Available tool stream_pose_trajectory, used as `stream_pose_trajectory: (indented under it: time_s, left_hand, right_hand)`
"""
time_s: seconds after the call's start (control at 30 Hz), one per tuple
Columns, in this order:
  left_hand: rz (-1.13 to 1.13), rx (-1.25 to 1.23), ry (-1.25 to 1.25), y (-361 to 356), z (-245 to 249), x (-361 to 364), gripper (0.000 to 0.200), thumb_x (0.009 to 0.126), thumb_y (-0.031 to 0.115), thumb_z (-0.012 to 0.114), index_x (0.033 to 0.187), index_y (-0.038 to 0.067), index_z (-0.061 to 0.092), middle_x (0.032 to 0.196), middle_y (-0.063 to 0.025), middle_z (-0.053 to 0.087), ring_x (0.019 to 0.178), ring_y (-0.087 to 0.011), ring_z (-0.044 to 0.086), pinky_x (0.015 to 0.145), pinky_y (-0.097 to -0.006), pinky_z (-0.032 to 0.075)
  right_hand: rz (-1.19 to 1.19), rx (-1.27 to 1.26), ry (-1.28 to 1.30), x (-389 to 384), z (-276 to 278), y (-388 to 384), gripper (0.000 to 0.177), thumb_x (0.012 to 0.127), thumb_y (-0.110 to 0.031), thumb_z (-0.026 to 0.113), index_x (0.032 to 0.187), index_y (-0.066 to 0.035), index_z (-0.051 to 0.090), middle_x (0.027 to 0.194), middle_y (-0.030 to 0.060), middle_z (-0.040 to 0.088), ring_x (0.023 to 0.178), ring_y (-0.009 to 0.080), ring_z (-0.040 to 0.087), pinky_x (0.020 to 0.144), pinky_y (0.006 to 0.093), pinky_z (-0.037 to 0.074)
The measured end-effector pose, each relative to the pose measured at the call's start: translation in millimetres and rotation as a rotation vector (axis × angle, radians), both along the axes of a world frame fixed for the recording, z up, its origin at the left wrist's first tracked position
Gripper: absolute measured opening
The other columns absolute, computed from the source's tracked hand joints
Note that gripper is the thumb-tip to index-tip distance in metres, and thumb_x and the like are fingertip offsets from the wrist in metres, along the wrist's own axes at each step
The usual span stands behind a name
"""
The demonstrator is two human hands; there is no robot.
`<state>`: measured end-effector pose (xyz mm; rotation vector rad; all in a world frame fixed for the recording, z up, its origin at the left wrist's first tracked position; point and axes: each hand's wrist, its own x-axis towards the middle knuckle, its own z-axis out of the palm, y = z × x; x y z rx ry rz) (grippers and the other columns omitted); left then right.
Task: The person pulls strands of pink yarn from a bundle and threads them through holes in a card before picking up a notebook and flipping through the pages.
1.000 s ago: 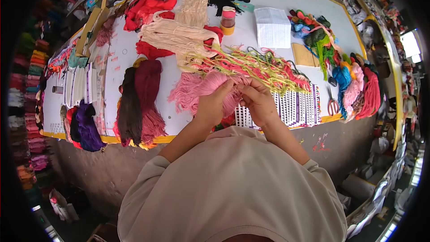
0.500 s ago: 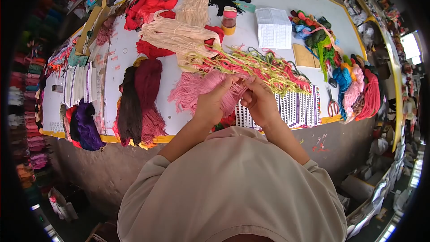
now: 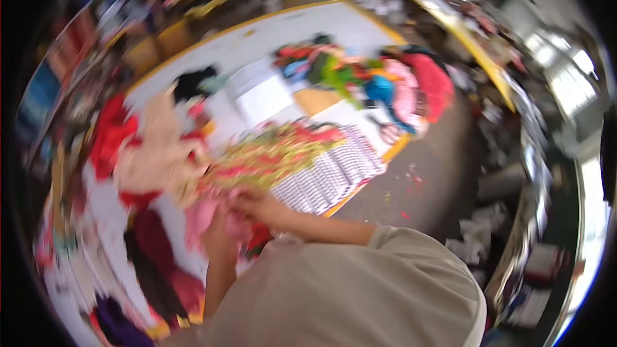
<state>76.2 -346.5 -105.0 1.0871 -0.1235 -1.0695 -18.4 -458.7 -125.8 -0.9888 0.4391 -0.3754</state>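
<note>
Indoors, pink yarn (image 3: 200, 220), white table (image 3: 234, 44), windows (image 3: 569, 90)

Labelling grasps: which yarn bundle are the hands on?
The pink bundle below the yellowish strands; left hand and right hand touch it. The other pink one lies near scissors.

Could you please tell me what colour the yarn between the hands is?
The yarn is pink, as the head view shows.

A yarn workshop, shown by coloured skeins (image 3: 429, 83) heaped on a large yellow-edged table (image 3: 222, 48).
</note>
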Motion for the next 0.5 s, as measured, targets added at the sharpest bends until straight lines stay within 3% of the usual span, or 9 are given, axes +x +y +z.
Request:
stream_pose_trajectory:
  time_s: [0.03,0.1,0.17,0.2,0.27,0.3,0.37,0.43,0.5]
  left_hand:
    - [0.149,-0.065,-0.098,-8.2,1.8,-6.3,0.03,0.099,0.018,0.053,0.12,-0.002,0.058,0.115,-0.0077,0.062,0.103,-0.0195,0.06,0.088,-0.0296,0.051]
    - [0.102,-0.104,-0.233,-7.4,29.9,-10.8,0.029,0.099,0.016,0.051,0.119,-0.003,0.058,0.116,-0.0096,0.062,0.106,-0.0197,0.059,0.094,-0.0314,0.048]
    - [0.058,-0.168,-0.28,-7.1,21.3,-0.8,0.029,0.099,0.016,0.052,0.119,-0.003,0.057,0.115,-0.0107,0.062,0.108,-0.0203,0.059,0.094,-0.0332,0.048]
    - [0.032,-0.209,-0.316,-8.2,20.7,6.0,0.029,0.099,0.016,0.052,0.119,-0.003,0.056,0.114,-0.0118,0.062,0.109,-0.021,0.058,0.095,-0.0349,0.048]
    - [0.027,-0.263,-0.136,-0.9,20.9,28.5,0.025,0.099,0.017,0.051,0.116,-0.001,0.058,0.101,-0.0087,0.063,0.097,-0.0176,0.06,0.086,-0.0324,0.05]
    - [-0.094,-0.285,0.052,11.8,17.7,49.2,0.024,0.1,0.018,0.049,0.113,0.0,0.058,0.093,-0.0053,0.061,0.087,-0.0147,0.058,0.079,-0.0298,0.049]
    - [-0.192,-0.432,0.431,33.6,0.9,88.3,0.024,0.101,0.021,0.046,0.108,0.002,0.058,0.08,0.0006,0.054,0.071,-0.0097,0.052,0.068,-0.0254,0.045]
    - [-0.131,-0.593,0.638,57.1,-17.1,126.2,0.025,0.102,0.023,0.045,0.108,0.002,0.058,0.074,0.0033,0.049,0.064,-0.0079,0.047,0.061,-0.0234,0.042]
    - [-0.094,-0.631,0.652,85.1,-32.6,164.6,0.026,0.102,0.023,0.045,0.109,0.002,0.058,0.073,0.0035,0.048,0.064,-0.008,0.046,0.06,-0.0232,0.042]
  right_hand:
    - [-0.034,-0.049,0.002,-1.3,7.6,0.5,0.009,0.095,-0.017,0.059,0.1,-0.01,0.061,0.09,0.0002,0.063,0.078,0.0115,0.06,0.064,0.0267,0.05]
    - [-0.079,-0.11,-0.006,-9.9,35.1,-9.8,0.014,0.097,-0.02,0.055,0.095,-0.007,0.061,0.084,0.0025,0.062,0.075,0.0132,0.059,0.064,0.0281,0.049]
    - [0.269,-0.769,0.249,-23.5,54.4,-18.9,0.013,0.096,-0.02,0.055,0.095,-0.008,0.06,0.082,0.0058,0.061,0.074,0.0157,0.059,0.066,0.0314,0.049]
    - [0.259,-0.769,0.246,-25.1,52.1,-21.4,0.013,0.096,-0.02,0.055,0.095,-0.008,0.06,0.082,0.0058,0.061,0.074,0.0157,0.059,0.066,0.0314,0.049]
    - [0.052,-0.952,0.126,-26.3,42.7,-20.9,0.009,0.096,-0.016,0.054,0.095,-0.009,0.059,0.081,0.0094,0.059,0.075,0.0191,0.059,0.071,0.0342,0.049]
    - [-0.043,-0.898,0.021,-31.3,46.2,-31.3,0.007,0.095,-0.012,0.053,0.094,-0.009,0.059,0.083,0.0087,0.06,0.081,0.0209,0.061,0.075,0.0358,0.049]
    - [-0.452,-1.157,0.155,-48.0,65.3,-52.8,0.007,0.096,-0.012,0.052,0.093,-0.009,0.058,0.086,0.0073,0.062,0.085,0.0212,0.063,0.076,0.0354,0.049]
    - [-0.669,-0.991,0.023,-57.6,43.1,-86.5,0.012,0.099,-0.016,0.049,0.093,-0.008,0.055,0.088,0.0057,0.063,0.089,0.0221,0.065,0.079,0.0369,0.051]
    - [-0.656,-0.016,-0.115,-77.4,46.3,-108.0,0.015,0.102,-0.019,0.044,0.093,-0.01,0.051,0.088,0.0056,0.063,0.087,0.0223,0.065,0.082,0.0389,0.052]
